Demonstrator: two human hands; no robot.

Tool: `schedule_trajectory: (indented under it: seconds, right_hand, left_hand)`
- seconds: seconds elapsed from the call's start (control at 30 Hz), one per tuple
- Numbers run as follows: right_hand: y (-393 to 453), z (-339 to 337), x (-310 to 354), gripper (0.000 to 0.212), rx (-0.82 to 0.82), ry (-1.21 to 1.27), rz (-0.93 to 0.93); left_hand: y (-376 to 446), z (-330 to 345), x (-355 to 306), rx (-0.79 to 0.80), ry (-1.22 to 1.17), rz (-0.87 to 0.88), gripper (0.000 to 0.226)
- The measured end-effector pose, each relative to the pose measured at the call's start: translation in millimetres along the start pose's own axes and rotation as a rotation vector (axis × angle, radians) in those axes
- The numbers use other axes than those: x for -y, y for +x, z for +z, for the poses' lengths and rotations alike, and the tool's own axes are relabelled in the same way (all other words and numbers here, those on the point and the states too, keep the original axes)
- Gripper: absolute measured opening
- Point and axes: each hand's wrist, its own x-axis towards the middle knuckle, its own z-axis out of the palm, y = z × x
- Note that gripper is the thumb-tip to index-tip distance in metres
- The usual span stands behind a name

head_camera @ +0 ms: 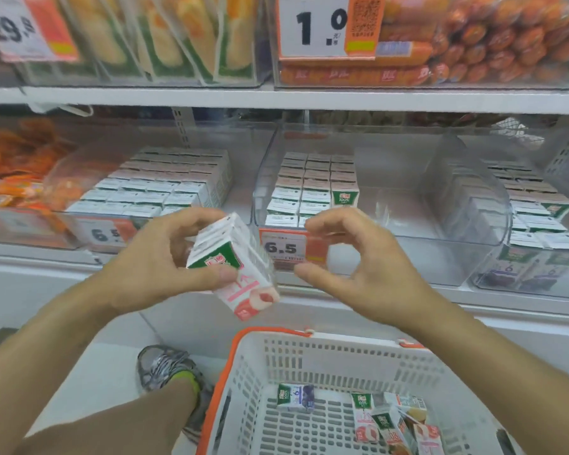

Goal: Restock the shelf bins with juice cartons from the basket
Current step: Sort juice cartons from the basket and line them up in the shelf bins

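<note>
Seemingly tilted carton pack (234,267) in left hand (165,257), long axis diagonal.

White shelf (309,298) carrying clear bins (408,257) of juice cartons (316,185) in rows; white basket (342,362) with orange rim stands on the floor (112,366).

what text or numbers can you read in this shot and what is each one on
"1.0": white price tag on the top right bin.
"29." plus blurred small digits: price tag at top left.
"6.5": price tag on the middle carton bin.
"6.5": price tag on the left carton bin, partly hidden by the left hand.
"100%": green panel of a shelf carton.
Print on the held carton, the QR code and the basket cartons: too blurred.
</note>
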Motion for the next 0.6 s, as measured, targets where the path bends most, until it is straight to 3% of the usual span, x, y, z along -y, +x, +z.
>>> schedule_trajectory:
  seconds: [0.1, 0.23, 0.33, 0.43, 0.6]
  right_hand:
    - [24.1, -4.5, -15.3, 0.034, -0.015, -0.295, -0.093]
    - [44.4, -5.3, -36.1, 0.069, 0.194, -0.492, -0.045]
    - [50.2, -0.2, -48.9, 0.072, 0.246, -0.609, -0.027]
    - [51.6, 3.6, -54.7, 0.060, 0.191, -0.666, -0.016]
    - [46.1, 9.2, -59.2, 0.050, 0.076, -0.762, -0.058]
  left_hand:
    - [0.0, -25.9, -1.6, -0.171, 0.037, 0.060, 0.077]
    - [30.9, -56.0, 1.4, -0.305, 0.169, 0.094, 0.068]
    - [66.1, -71.4, 7.5, -0.282, 0.291, 0.059, 0.073]
    - [106.9, -80.2, 17.3, -0.232, 0.323, 0.017, 0.069]
    - [164.0, -88.6, 40.0, -0.194, 0.525, -0.010, 0.084]
